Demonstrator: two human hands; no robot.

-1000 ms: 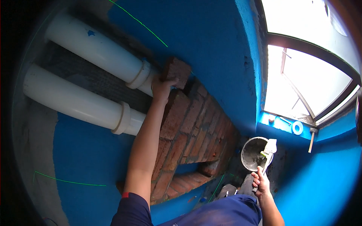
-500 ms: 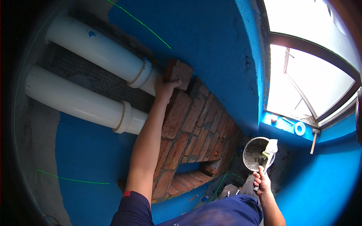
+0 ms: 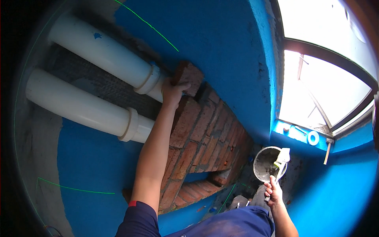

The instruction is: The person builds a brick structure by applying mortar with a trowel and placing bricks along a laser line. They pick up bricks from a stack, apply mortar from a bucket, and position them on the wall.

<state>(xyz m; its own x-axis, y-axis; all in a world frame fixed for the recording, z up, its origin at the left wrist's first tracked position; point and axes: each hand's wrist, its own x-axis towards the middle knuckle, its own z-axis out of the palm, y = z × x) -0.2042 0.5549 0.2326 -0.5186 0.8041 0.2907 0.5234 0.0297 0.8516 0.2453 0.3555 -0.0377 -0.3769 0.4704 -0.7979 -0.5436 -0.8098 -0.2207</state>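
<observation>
Shifted slightly right, the brick (image 3: pixel 192 77) lies at the far end of the brickwork (image 3: pixel 204 118), its longer visible edge running near to far. The left hand (image 3: pixel 172 93), nearer, grips its left side; the right hand (image 3: pixel 273 191) clasps a trowel (image 3: pixel 282 157) by the bucket (image 3: pixel 259 165).

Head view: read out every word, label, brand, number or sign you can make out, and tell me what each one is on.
None can be read.
Brick in the left hand, pipes: no lettering seen, only a blue patch on the upper pipe.
Tool in the right hand, bucket, sill ring: too small to tell whether any print is there.
</observation>
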